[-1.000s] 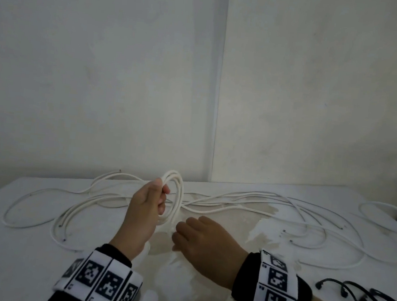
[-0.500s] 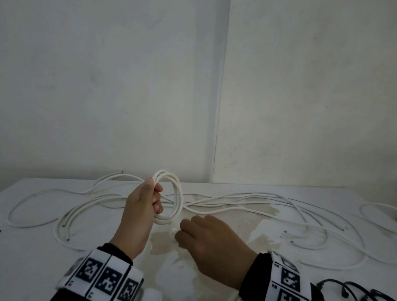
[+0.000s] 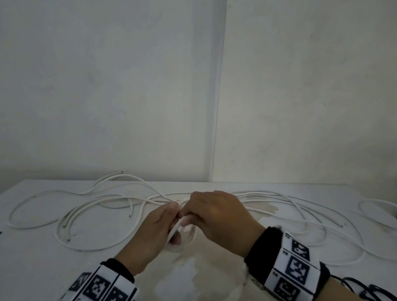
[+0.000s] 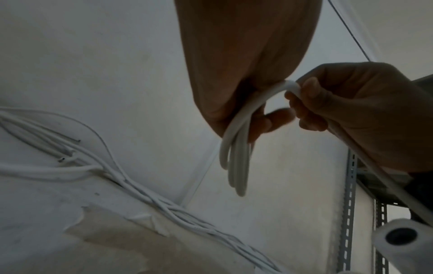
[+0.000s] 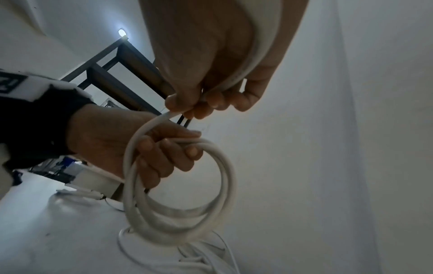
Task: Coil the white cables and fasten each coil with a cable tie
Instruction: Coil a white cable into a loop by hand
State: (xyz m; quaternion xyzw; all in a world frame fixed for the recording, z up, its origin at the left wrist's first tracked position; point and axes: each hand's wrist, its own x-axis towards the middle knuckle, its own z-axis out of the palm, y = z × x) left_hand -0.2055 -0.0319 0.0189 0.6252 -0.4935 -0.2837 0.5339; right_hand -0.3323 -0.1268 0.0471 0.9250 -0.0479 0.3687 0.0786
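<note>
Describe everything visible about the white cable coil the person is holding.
The coil is smooth, round white cable wound in several loops, hanging roughly upright just above the table. The left hand grips its upper side, fingers curled through the loops. The right hand pinches the strand leading onto it. No tie is visible on it.

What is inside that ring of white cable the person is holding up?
In the right wrist view, the fingers of the left hand pass through the coil and curl round its strands; the rest of the opening shows bare wall. From the head camera, the right hand covers most of the ring.
</note>
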